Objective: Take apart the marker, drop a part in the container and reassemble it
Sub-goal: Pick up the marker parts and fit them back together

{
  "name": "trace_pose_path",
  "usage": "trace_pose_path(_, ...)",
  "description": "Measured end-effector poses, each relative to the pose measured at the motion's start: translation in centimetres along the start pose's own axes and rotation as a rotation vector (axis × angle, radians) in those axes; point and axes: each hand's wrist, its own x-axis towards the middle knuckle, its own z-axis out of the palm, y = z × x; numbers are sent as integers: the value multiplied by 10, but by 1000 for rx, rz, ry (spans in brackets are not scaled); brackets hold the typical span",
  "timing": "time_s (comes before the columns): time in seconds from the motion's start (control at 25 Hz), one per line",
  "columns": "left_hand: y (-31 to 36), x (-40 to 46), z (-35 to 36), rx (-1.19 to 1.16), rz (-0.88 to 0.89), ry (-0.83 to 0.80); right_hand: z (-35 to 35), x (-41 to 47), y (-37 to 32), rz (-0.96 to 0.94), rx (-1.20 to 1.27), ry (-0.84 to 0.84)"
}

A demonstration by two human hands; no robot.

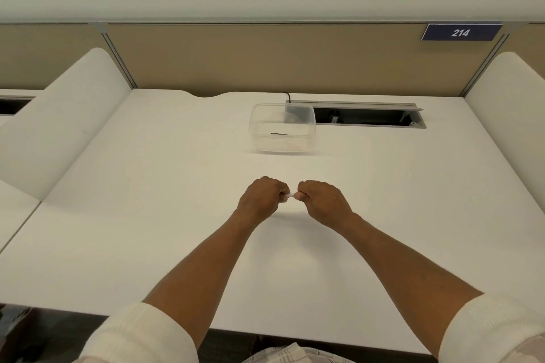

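Both fists are closed on a white marker (pixel 288 195), the left hand (pixel 263 195) and right hand (pixel 321 200) nearly touching, only a short stub showing between them. They sit over the white desk (pixel 147 215), nearer the person than the clear container (pixel 282 127). A dark piece lies inside the container.

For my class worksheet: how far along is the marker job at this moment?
Possibly done: a dark piece already lies in the clear container, though I cannot confirm it is a marker part. In hand: the left hand and right hand each hold a closed grip on a white marker between them. Left: finishing the reassembly, if that is what this is.
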Motion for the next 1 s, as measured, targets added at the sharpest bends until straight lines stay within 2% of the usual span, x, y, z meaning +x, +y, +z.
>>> trace_pose_path(0.24,-3,2,1,15,-39,46,3,11,-9,232,389,-33)
trace_pose_path(0.44,-1,4,3,56,-41,49,0,14,-11,411,517,-168)
trace_pose_path(0.56,0,3,7,117,-1,78,0,15,-10,605,746,-289)
trace_pose_path(0.64,1,2,7,144,10,86,-1,15,-9,671,837,-359)
trace_pose_path(0.72,1,2,6,162,18,81,-2,15,-11,645,801,-348)
trace_pose_path(0.88,-2,3,2,178,42,86,-3,14,-9,386,509,-156)
trace_pose_path(1.0,-4,1,3,160,47,64,-7,13,-3,318,496,-141)
